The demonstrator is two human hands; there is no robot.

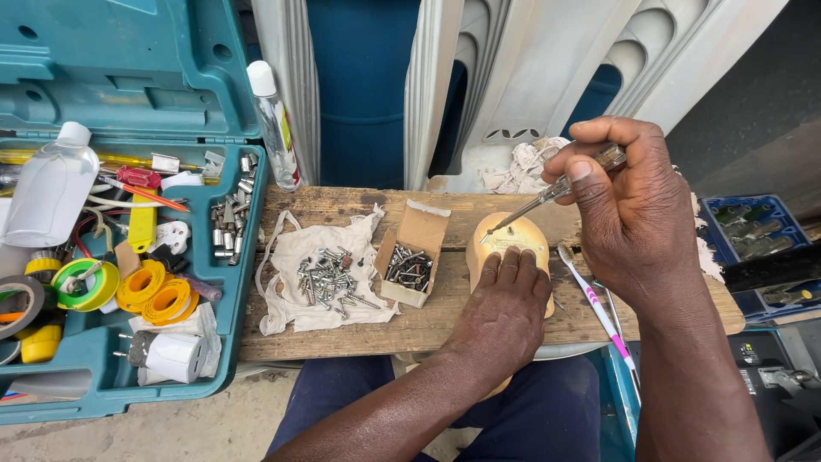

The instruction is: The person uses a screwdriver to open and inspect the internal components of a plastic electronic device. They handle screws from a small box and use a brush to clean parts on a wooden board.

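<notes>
In the head view, the left hand [506,295] lies flat on a rounded yellowish plastic casing [506,239], with its fingers pressed together and stretched over the near part of it. The casing rests on a worn wooden board [342,329], near the right end of the board. The right hand [629,214] pinches a thin screwdriver with a clear handle [552,192] between the thumb and the curled fingers, and the metal tip touches the top of the casing.

Just left of the casing stands a small open cardboard box of screws [409,257]. Further left, a dirty white cloth [295,295] carries a heap of loose screws. A white and pink toothbrush [594,304] lies just right of the casing. An open teal plastic tool case [171,77] stands beside the left end of the board.
</notes>
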